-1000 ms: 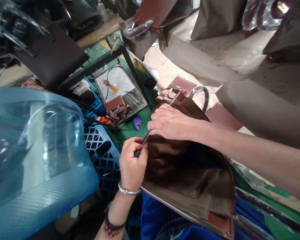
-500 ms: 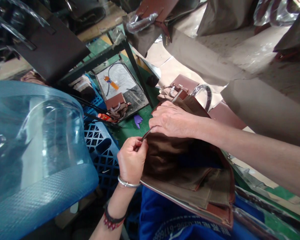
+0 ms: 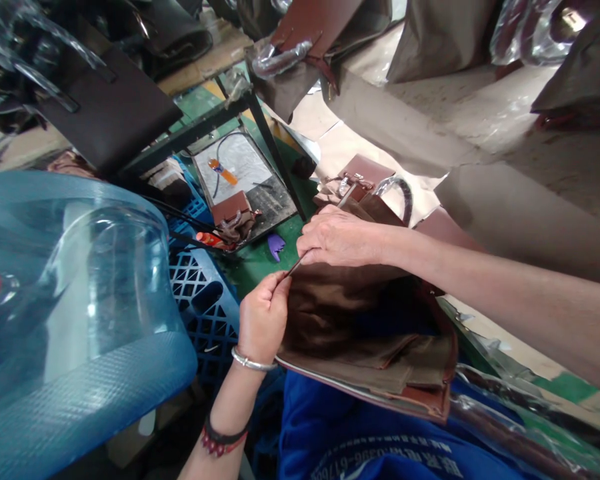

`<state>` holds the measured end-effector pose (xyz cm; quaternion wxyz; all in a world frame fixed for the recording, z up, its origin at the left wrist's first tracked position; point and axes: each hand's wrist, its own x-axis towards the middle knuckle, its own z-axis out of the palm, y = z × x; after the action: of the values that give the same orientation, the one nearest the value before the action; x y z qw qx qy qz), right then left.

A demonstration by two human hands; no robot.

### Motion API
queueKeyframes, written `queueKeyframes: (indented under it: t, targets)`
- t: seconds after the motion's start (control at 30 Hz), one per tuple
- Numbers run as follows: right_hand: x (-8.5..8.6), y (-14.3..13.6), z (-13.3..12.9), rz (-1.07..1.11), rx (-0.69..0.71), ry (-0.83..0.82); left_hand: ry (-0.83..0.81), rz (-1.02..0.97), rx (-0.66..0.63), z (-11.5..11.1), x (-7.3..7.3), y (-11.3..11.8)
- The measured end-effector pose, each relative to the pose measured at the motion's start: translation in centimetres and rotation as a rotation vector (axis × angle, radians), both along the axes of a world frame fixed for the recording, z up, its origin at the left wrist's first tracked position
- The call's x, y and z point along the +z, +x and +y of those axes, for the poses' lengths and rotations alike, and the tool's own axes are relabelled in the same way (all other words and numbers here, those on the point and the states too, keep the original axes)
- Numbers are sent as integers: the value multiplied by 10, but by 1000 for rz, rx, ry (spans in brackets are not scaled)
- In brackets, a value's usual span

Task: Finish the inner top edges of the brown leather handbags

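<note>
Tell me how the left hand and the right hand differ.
The left hand has a silver-coloured bangle at its wrist and a black-and-red bracelet further down; the right hand shows none on its wrist or forearm. The left hand comes in from the bottom of the view, the right hand from the right side. Both grip the edge of the brown bag.

Silver bangle [image 3: 253, 363], black band [image 3: 225, 438], red beaded bracelet [image 3: 220, 451]; blue garment [image 3: 305, 420] with pale lettering [image 3: 451, 465].
</note>
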<state>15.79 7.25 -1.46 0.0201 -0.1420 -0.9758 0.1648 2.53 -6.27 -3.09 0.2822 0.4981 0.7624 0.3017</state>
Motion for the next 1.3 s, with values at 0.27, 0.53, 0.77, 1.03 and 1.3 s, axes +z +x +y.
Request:
queueKeyframes:
  t: [0.27,0.53,0.77,1.03,1.3]
  targets:
    - [8,-5,-15,-70,-64,93,-25,-133,-6,-6,0,-5]
    - [7,-7,-18,-57,-87,97,-73,-405,28,-18,-6,-5]
    - [7,-13,-24,-50,-12,36,-92,-461,50,-18,-7,-6]
    - [7,-9,-21,-30,5,-39,-129,-756,126,-17,-5,-5]
    - [6,-5,-14,-17,44,-119,-253,-1006,71,-14,-7,-12]
